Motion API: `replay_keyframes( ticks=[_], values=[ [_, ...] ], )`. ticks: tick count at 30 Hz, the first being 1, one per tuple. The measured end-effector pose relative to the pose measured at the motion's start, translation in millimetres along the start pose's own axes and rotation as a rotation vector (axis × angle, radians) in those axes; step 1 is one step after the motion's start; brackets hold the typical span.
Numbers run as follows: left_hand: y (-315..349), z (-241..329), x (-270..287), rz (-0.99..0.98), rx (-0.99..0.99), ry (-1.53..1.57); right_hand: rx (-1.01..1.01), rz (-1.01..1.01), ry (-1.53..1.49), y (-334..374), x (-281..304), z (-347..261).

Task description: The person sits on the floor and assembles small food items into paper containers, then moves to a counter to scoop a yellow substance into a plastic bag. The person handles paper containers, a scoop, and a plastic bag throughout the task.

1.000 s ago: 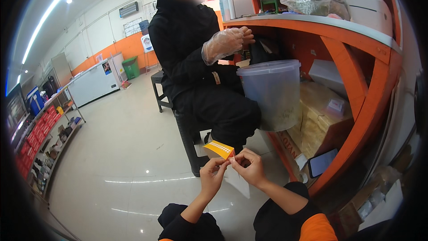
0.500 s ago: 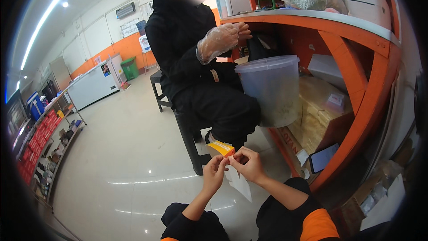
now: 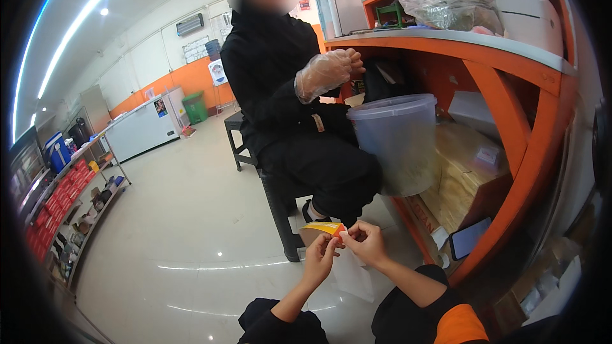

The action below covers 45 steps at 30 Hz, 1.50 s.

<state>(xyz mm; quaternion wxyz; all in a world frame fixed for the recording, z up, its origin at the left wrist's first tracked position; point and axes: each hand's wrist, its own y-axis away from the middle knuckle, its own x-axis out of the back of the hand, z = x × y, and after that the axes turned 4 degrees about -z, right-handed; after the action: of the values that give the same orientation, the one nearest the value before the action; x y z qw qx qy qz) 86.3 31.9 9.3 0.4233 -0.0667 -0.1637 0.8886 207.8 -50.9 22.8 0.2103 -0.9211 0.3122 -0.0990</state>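
Observation:
My left hand (image 3: 320, 257) and my right hand (image 3: 364, 244) meet low in the middle of the view. Between them is a small yellow-and-orange cardboard carton (image 3: 324, 226), with a dull brown side facing me. Both hands have their fingers closed on its orange right end, the thumbs and fingertips pinching the edge. Beneath my hands hangs a thin whitish sheet (image 3: 352, 275), partly see-through; whether it joins the carton I cannot tell. The carton's far side is hidden.
Across from me a person in black (image 3: 274, 83) sits on a dark stool (image 3: 280, 216), a clear glove (image 3: 322, 76) on one hand. A lidded plastic bucket (image 3: 395, 146) stands by the orange counter (image 3: 440, 48). A phone (image 3: 470, 239) leans below; shelves (image 3: 95, 207) line the left.
My view has shifted, so the room sits lower and farther right. The carton has tilted and shows more of its brown side. Both hands keep pinching its orange end.

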Motion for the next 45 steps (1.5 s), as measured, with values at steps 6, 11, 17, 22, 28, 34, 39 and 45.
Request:
replay_keyframes(
  ticks=[6,11,17,22,28,34,39,45],
  values=[
    [-2.4,-3.2,2.9,0.004,0.005,0.050,-0.038,-0.073,-0.112,1.7,3.4,-2.5],
    [0.2,-0.1,7.0,-0.014,0.036,0.072,0.046,-0.114,-0.019,3.6,3.2,0.6],
    [-0.2,0.8,11.0,-0.013,0.033,0.077,0.052,-0.124,-0.006,0.8,0.4,8.0],
    [-0.2,-8.5,14.5,-0.023,0.059,0.105,0.043,-0.135,0.013,1.3,0.3,12.1],
    [0.7,-10.4,15.7,-0.044,0.095,0.097,0.036,-0.132,0.010,3.9,-0.1,16.4],
    [0.8,-13.6,18.4,-0.048,0.075,0.100,0.019,-0.141,0.055,5.2,0.2,20.5],
    [0.0,-6.5,23.0,-0.113,0.105,0.144,0.006,-0.089,0.049,6.3,-0.5,13.6],
    [-0.7,-19.2,27.4,-0.156,0.152,0.077,0.031,-0.152,0.196,8.4,1.1,8.8]
  ],
)
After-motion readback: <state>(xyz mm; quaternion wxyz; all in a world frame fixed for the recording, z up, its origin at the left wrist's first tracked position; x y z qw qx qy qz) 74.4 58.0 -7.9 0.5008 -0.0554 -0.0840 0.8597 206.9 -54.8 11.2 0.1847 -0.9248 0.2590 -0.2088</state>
